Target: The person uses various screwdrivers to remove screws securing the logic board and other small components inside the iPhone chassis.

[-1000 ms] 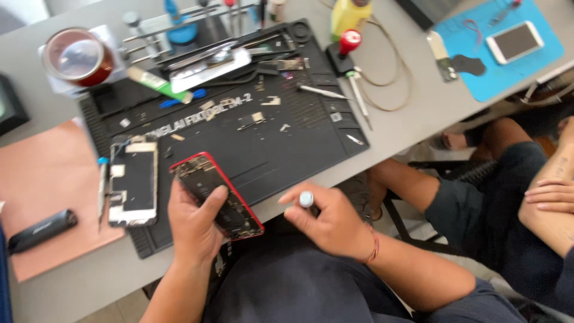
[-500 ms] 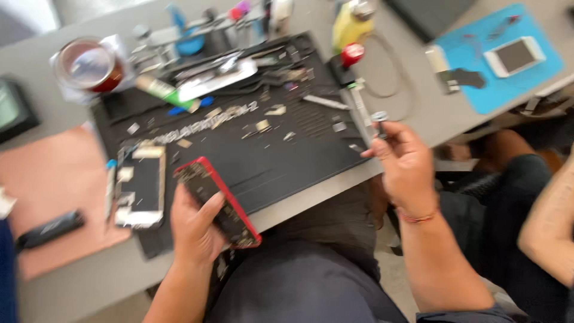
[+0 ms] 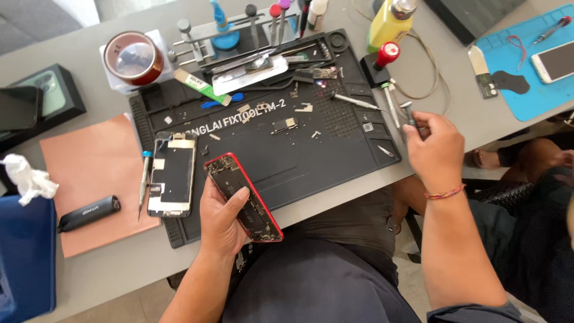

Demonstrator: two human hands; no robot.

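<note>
Head view: left hand point(image 3: 222, 222) wraps around an opened red-framed phone point(image 3: 244, 197), thumb across its exposed internals, holding it tilted over the near edge of the black work mat point(image 3: 335, 149) and partly above the lap. Right hand point(image 3: 438, 149) sits at the mat's right edge, fingers pinched closed on the end of a slim screwdriver point(image 3: 410, 115); how much of the tool is enclosed cannot be told. A second screwdriver point(image 3: 391, 103) lies just beside it on the grey table point(image 3: 101, 275). On the mat's left part rests a detached phone screen assembly point(image 3: 173, 182), face down, with a blue-tipped screwdriver point(image 3: 143, 182) alongside it on the left. Small parts and screws scattered over the mat's centre. Left of the mat: a pink pad point(image 3: 89, 173) bearing a dark stick-shaped device point(image 3: 89, 213). Far edge: a roll of amber tape point(image 3: 132, 57), a tool stand point(image 3: 239, 30), a yellow bottle point(image 3: 390, 23). Top right: a blue mat point(image 3: 526, 90) with a white phone point(image 3: 555, 61).
</note>
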